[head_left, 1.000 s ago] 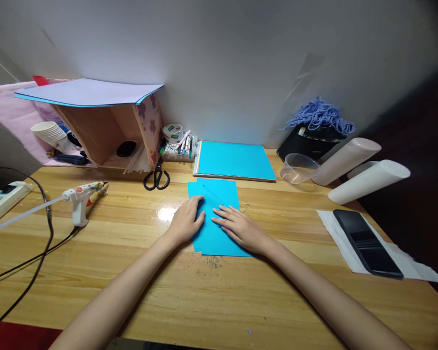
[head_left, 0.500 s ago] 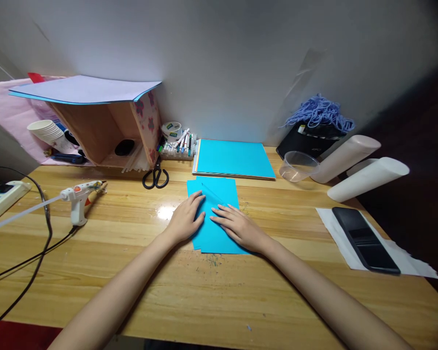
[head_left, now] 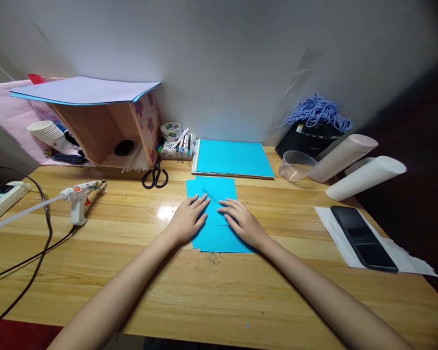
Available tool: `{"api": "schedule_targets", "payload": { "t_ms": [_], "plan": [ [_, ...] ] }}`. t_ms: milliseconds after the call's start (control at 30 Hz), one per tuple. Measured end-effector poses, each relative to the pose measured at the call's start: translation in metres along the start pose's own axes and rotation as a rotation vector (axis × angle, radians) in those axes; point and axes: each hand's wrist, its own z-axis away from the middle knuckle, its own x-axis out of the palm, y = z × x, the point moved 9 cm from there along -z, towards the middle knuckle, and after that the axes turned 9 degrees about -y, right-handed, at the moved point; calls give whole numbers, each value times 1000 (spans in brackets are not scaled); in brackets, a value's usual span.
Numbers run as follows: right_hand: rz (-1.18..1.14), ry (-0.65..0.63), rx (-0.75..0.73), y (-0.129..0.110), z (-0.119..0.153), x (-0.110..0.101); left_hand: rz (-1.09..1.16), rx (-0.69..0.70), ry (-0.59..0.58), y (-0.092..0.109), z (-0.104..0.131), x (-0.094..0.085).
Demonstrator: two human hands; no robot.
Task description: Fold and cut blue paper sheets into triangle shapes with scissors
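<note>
Wooden bench (head_left: 160, 287), grey wall (head_left: 219, 73) behind, and blue paper (head_left: 213, 231) lies centrally, toward the far edge. Left hand (head_left: 185, 219) stays spread on it; right hand (head_left: 243, 223) has just slid rightward, fingers loosely bent, neither gripping, so the paper seems merely steadied.

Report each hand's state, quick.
Left hand: open, resting partly on the blue paper, gripping nothing visible.
Right hand: open, resting partly on the same paper, gripping nothing visible.

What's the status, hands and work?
Left hand, right hand open on blue sheets. Sheets overlapping, edges misaligned. Scissors, glue gun off left, apart from sheets.
</note>
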Motion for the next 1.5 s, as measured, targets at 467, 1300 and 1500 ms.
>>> {"api": "schedule_targets", "payload": {
  "t_ms": [467, 1300, 1500],
  "plan": [
    [-890, 18, 375, 43, 0, 3, 550, -156, 232, -16, 10, -24],
    [-1369, -250, 417, 26, 6, 37, 1235, -333, -117, -19, 17, 1],
    [-1390, -425, 350, 11, 10, 45, 1485, -324, -196, -15, 17, 8]
  ]
}}
